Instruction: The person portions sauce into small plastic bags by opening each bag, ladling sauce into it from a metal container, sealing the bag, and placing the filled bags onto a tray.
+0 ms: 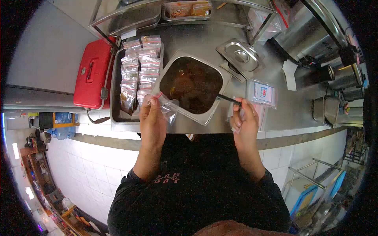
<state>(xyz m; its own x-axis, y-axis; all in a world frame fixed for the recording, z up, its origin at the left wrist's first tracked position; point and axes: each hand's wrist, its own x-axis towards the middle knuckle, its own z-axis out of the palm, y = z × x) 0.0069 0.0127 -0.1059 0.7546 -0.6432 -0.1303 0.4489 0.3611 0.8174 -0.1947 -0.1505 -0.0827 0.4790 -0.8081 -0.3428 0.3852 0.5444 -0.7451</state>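
Head view: we see the left hand (152, 124) at the near end of a metal tray (115, 92), its thumb and fingertips nearly closed, pinching the red-edged top of a clear bag (169, 110). The bag hangs at the near left edge of a steel pan (225, 78) and hides a little of that rim. The pan sits on the steel counter (177, 37) in front of us, holding dark liquid (193, 82).

The right hand (246, 118) is beside the pan's right side, fingers curled and nearly closed on the end of a dark handle (228, 99) that reaches across the rim; we cannot tell what is at its other end. Loose plastic lies beneath this hand, partly covered by it.

Filled bags (149, 65) in rows crowd the metal tray, with a red box (92, 74) along its left. Beyond the pan's right corner we see a steel lid (242, 57), and nearer, a packet (263, 93) just beside the right hand. Metal rack bars (232, 23) cross the far side, partly blocking our view there.
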